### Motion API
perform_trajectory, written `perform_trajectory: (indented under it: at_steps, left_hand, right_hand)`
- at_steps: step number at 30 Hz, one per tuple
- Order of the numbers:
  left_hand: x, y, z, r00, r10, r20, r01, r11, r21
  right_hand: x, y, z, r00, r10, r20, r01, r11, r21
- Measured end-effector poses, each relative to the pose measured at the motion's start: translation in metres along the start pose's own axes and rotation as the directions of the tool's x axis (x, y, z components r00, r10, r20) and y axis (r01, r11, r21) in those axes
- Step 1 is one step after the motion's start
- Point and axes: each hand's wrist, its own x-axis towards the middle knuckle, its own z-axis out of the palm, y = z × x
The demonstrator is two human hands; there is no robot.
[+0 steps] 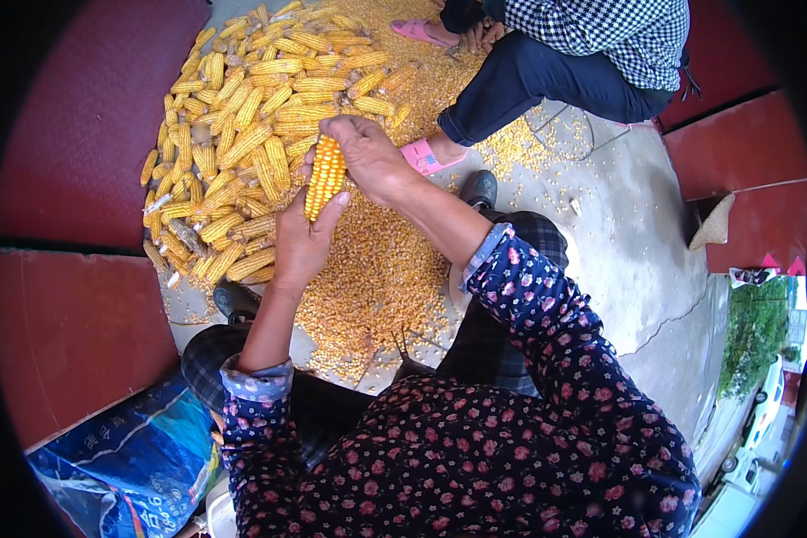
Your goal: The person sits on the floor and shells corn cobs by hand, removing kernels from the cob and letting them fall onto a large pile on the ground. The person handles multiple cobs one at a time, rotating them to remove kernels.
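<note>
Both of my hands grip one ear of dried yellow corn (325, 176), tilted a little off upright. My left hand (304, 232) clasps its lower end, the thumb along the right side. Around the upper end curls my right hand (370, 155), its fingertips partly hidden behind the ear. Kernels still cover the side of the ear facing me. Beyond my hands lies a large heap of corn ears (242, 121), mostly husked. Beneath my hands and between my feet spreads a mound of loose corn kernels (376, 282).
A seated person (558, 74) in dark trousers and pink slippers is at the upper right. Dark red metal panels (81, 323) border the left side. A blue printed sack (134, 457) lies at lower left. A wire frame (568, 138) rests on the concrete floor (619, 222).
</note>
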Motion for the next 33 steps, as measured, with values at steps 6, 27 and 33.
perform_trajectory:
  at_steps: [6,27,33]
  left_hand:
    - [0.002,0.001,0.006,0.997,0.056,-0.046,-0.05,0.991,0.126]
    - [-0.004,0.003,0.0,0.917,-0.307,0.254,0.381,0.86,-0.338]
    - [-0.001,0.005,0.004,0.911,-0.322,0.258,0.402,0.833,-0.379]
  right_hand:
    - [0.004,-0.002,-0.004,0.996,0.07,-0.063,-0.066,0.995,0.07]
    - [0.006,0.014,-0.019,0.866,-0.498,0.037,0.384,0.617,-0.687]
    - [0.009,0.012,-0.013,0.972,-0.164,-0.169,0.105,0.945,-0.311]
